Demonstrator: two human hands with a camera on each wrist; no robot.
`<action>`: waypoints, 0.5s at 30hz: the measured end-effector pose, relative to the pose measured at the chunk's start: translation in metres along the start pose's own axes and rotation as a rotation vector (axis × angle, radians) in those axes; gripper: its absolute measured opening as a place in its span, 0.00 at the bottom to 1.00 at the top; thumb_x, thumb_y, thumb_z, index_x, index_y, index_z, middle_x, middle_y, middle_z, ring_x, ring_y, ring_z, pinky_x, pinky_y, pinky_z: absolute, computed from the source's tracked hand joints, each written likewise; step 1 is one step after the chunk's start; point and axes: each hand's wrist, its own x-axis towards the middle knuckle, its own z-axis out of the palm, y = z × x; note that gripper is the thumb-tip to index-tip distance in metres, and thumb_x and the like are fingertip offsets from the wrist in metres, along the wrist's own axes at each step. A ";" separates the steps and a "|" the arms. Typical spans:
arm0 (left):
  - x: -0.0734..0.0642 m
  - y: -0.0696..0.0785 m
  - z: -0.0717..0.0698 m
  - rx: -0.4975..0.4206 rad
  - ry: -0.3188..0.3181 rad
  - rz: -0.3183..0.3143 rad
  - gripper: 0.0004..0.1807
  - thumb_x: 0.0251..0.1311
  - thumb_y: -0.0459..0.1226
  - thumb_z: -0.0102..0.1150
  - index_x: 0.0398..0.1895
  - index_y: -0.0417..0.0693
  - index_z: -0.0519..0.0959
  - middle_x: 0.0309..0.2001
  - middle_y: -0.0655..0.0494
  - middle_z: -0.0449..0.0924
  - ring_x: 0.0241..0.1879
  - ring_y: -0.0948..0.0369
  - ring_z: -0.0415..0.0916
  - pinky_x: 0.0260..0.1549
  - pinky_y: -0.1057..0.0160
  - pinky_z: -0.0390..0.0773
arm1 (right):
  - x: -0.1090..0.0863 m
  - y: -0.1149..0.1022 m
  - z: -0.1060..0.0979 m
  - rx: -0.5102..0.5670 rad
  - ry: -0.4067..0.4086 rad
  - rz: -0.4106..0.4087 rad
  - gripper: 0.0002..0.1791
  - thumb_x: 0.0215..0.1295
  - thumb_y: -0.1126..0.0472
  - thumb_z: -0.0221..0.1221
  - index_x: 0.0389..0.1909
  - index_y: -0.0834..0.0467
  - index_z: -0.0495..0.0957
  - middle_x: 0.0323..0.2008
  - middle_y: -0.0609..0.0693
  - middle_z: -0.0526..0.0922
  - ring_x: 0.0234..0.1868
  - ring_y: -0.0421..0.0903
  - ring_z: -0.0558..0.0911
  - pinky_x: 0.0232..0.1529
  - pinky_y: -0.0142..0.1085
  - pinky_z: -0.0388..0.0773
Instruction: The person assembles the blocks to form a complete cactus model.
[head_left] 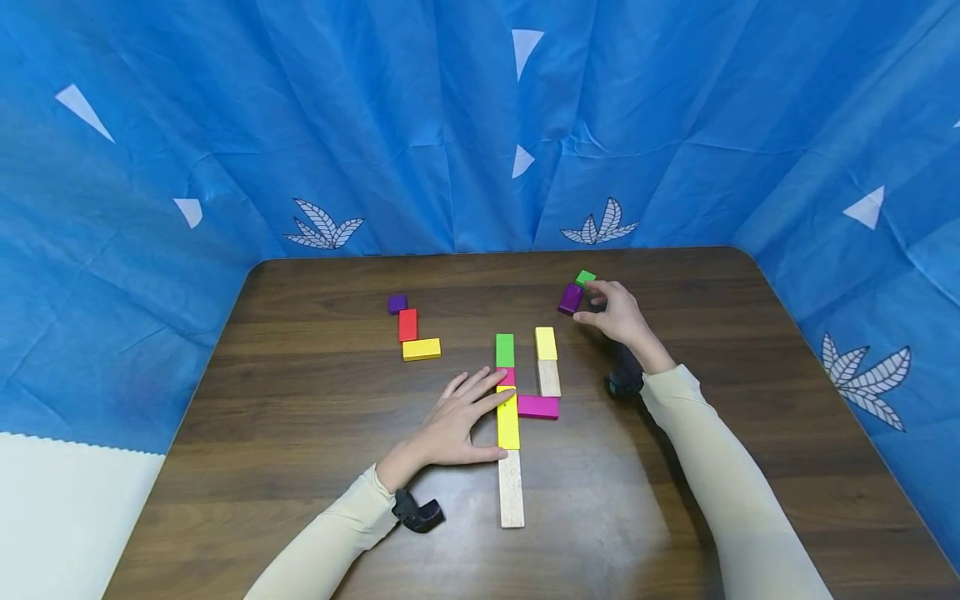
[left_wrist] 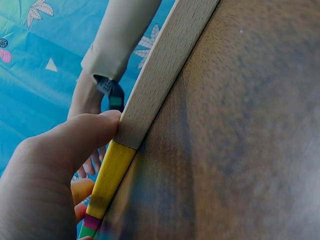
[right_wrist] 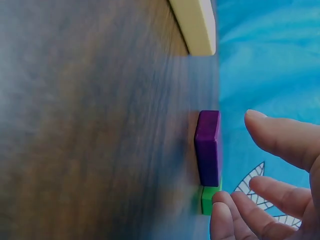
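Note:
My left hand point(head_left: 450, 421) rests with spread, nearly straight fingers along a column of blocks. Its thumb touches where the long yellow block point(head_left: 508, 427) meets a plain wooden block point(head_left: 512, 492), and its fingertips lie by the pink block point(head_left: 507, 377). A green block point(head_left: 505, 350) tops the column. Farther off, my right hand point(head_left: 617, 312) hovers beside a purple block point(head_left: 570, 299), thumb and fingers apart. In the right wrist view, a gap separates the thumb from the purple block point(right_wrist: 208, 150), while the fingertips are close to a small green block point(right_wrist: 210, 201).
Beside the column lie a magenta block point(head_left: 538, 407), a second wooden block point(head_left: 549, 378) and a yellow block point(head_left: 546, 343). To the left, a purple cube point(head_left: 397, 304), a red block point(head_left: 407, 325) and another yellow block point(head_left: 422, 349) form a bent line. Blue curtain point(head_left: 480, 125) hangs behind the table.

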 end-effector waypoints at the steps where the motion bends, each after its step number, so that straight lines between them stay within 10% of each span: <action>1: 0.000 0.000 0.000 0.001 0.002 0.001 0.46 0.49 0.62 0.63 0.72 0.56 0.65 0.77 0.53 0.54 0.76 0.48 0.49 0.71 0.39 0.50 | 0.003 0.000 0.000 0.004 -0.003 0.013 0.38 0.61 0.59 0.66 0.68 0.66 0.63 0.61 0.66 0.68 0.61 0.63 0.73 0.58 0.56 0.75; 15: 0.000 0.000 -0.001 0.003 -0.030 -0.018 0.47 0.50 0.64 0.61 0.73 0.57 0.64 0.78 0.55 0.52 0.77 0.50 0.47 0.72 0.41 0.48 | 0.024 0.000 0.003 -0.014 -0.044 0.067 0.37 0.58 0.62 0.68 0.65 0.71 0.66 0.58 0.68 0.73 0.57 0.61 0.75 0.60 0.52 0.75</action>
